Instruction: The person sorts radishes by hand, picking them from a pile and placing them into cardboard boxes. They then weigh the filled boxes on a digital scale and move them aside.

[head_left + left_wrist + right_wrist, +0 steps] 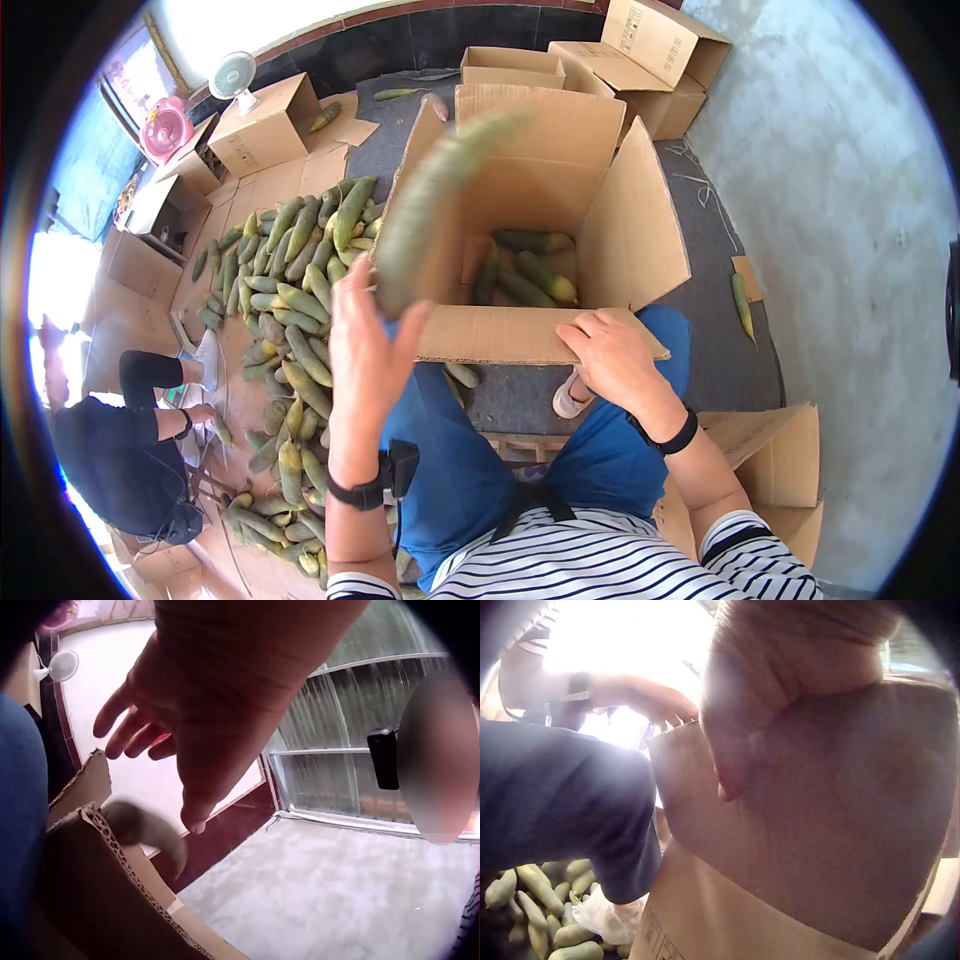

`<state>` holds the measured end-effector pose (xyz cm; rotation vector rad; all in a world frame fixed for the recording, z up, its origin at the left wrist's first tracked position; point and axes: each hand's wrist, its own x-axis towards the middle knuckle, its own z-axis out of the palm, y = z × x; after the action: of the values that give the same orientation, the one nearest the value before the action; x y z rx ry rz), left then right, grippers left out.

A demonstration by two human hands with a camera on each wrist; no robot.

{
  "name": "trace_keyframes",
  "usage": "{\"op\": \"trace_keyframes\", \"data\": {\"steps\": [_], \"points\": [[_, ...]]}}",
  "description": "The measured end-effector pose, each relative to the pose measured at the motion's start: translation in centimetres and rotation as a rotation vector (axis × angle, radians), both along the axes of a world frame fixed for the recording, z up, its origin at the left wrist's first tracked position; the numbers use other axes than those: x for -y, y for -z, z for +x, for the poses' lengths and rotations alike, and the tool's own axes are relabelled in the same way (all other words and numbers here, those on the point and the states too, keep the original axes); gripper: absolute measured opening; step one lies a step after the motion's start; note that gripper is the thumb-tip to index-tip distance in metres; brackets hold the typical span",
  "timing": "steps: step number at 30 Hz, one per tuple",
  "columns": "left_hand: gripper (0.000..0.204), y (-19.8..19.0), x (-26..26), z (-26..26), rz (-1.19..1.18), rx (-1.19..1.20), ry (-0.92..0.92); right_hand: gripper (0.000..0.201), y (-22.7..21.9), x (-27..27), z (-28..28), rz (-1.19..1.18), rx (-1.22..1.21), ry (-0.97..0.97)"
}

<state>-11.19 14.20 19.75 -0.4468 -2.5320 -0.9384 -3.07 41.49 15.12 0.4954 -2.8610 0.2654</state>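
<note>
A long green vegetable (pixel 440 200), blurred by motion, is in the air over the near left side of an open cardboard box (pixel 640 240). My left hand (pixel 370 340) is just below it in the head view. In the left wrist view the fingers of that hand are spread, with a gap between them and the blurred vegetable (pixel 150 829). My right hand (pixel 615 360) grips the near flap (pixel 490 335) of the box, thumb on its outer face in the right wrist view. Several similar vegetables (pixel 540 278) lie on the box floor.
A big heap of the same vegetables (pixel 300 300) covers the floor at left. Other cardboard boxes (pixel 655 60) stand at the back and more (pixel 780 450) at lower right. Another person (pixel 130 460) works at far left. A plaster wall (pixel 830 250) bounds the right.
</note>
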Motion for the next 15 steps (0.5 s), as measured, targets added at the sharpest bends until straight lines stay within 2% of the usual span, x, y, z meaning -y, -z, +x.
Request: {"op": "trace_keyframes", "data": {"steps": [1, 3, 6, 7, 8, 9, 11, 15], "points": [[0.061, -0.1, -0.5, -0.2, -0.024, 0.092, 0.076, 0.018, 0.0, -0.1, 0.1, 0.001, 0.000, -0.002], [0.065, -0.1, 0.2, 0.5, -0.101, 0.067, 0.089, 0.043, 0.0, -0.3, 0.4, 0.028, 0.131, 0.063], [0.069, 2.5, 4.4, 3.0, -0.119, 0.109, 0.027, 0.045, 0.5, -0.4, 0.7, 0.007, 0.100, 0.067], [0.070, 4.0, 5.9, 4.3, -0.143, 0.212, 0.025, 0.045, 0.3, -0.5, 0.6, 0.005, 0.105, 0.068], [0.070, 5.5, 7.0, 5.7, -0.166, 0.318, 0.022, 0.037, -0.1, -0.5, 0.6, -0.008, 0.079, 0.052], [0.075, 6.8, 7.2, 7.4, -0.127, 0.395, 0.047, 0.029, -0.2, -0.4, 0.6, -0.019, 0.053, 0.033], [0.082, 7.8, 6.3, 10.5, 0.070, 0.551, -0.011, 0.031, -0.1, -0.1, 0.4, -0.018, 0.060, 0.027], [0.085, 8.7, 6.9, 12.1, 0.121, 0.664, -0.040, 0.034, -0.3, 0.3, -0.1, -0.008, 0.033, 0.023]]}}
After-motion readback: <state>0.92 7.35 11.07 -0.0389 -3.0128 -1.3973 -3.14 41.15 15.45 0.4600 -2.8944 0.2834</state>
